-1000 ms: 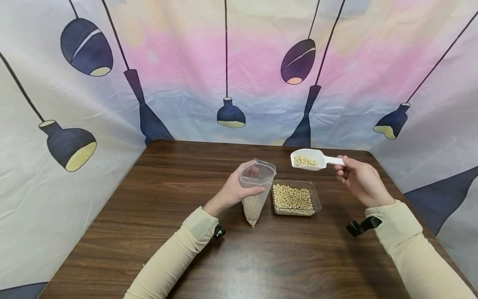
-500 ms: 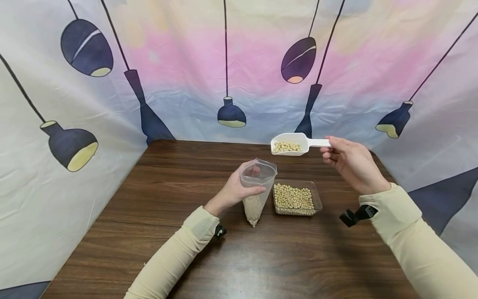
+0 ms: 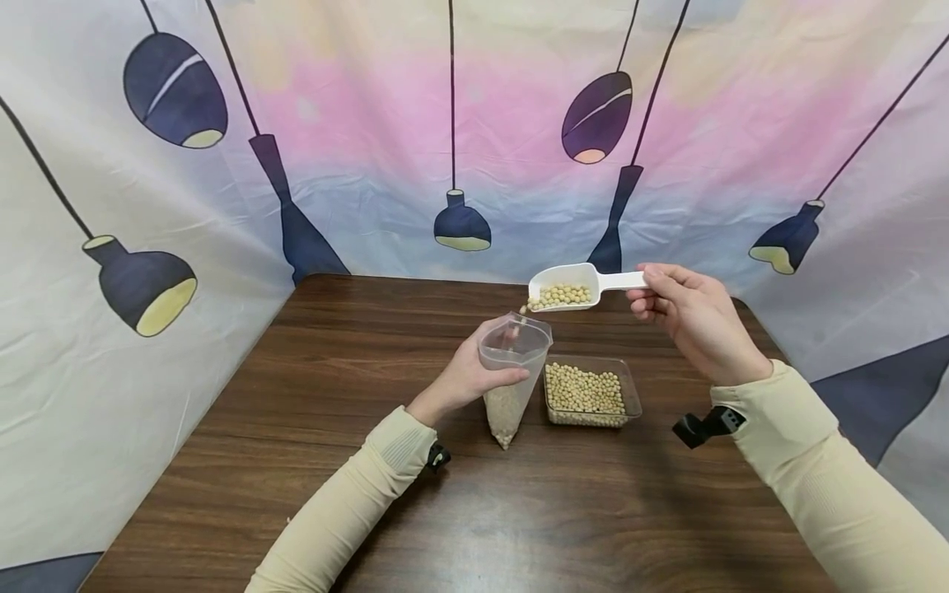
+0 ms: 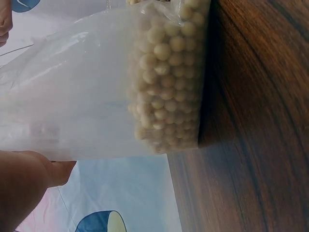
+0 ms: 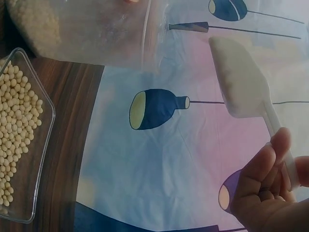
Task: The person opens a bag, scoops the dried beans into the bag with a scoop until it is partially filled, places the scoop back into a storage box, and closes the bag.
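Wood-grain table, lamp-print cloth behind. Transparent plastic bag stands on table, part-filled with soybeans, left hand gripping it near its mouth. Right hand pinches white scoop by handle above bag; soybeans spill from lip. Clear rectangular dish of soybeans sits just right of bag.

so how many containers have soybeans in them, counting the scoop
3: the clear plastic bag in the left hand, the clear rectangular box on the table, just right of the bag, and the white scoop in the right hand.
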`<state>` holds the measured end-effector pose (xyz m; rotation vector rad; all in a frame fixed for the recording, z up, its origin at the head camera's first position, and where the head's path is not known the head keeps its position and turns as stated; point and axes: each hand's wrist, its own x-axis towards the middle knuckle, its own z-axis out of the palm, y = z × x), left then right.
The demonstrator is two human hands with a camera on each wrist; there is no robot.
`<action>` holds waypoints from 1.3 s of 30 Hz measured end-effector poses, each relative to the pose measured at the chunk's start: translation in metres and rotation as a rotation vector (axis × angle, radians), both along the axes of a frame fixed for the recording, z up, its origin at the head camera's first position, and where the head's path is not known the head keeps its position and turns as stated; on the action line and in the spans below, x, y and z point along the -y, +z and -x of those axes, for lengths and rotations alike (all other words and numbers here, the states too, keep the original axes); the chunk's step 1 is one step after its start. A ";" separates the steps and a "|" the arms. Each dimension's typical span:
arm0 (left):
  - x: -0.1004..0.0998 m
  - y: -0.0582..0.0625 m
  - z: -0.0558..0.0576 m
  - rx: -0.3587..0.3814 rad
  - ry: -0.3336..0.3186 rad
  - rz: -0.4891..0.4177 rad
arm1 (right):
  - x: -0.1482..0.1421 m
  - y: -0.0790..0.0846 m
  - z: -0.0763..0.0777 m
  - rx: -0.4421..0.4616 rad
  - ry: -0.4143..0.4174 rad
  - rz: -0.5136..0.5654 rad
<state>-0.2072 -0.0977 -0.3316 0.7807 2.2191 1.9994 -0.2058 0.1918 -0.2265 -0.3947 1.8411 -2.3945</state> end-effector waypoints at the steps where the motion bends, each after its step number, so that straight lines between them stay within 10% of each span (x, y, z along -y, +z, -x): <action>1: 0.000 0.000 0.000 0.002 0.002 -0.001 | 0.001 0.001 0.000 -0.005 -0.001 0.000; 39: 0.002 0.002 -0.002 0.001 -0.009 0.012 | 0.002 0.013 -0.007 -0.153 -0.128 -0.113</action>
